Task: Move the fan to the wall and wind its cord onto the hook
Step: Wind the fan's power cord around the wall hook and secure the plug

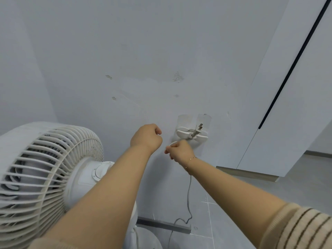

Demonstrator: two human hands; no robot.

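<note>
A white standing fan (pixel 45 169) stands at the lower left, close to the wall, its grille facing left. On the wall at centre right sits a white winder hook (pixel 191 134) with the plug (pixel 198 128) lying across it. My right hand (pixel 180 151) is just below the hook and pinches the white cord (pixel 189 198), which hangs down from it to the floor. My left hand (pixel 147 136) hovers left of the hook with curled fingers; nothing shows inside it.
The pale wall (pixel 143 60) has chipped paint spots. A white cabinet (pixel 287 105) with a dark vertical gap stands at the right. Grey floor tiles (pixel 224 221) and a dark skirting strip (pixel 167 225) lie below.
</note>
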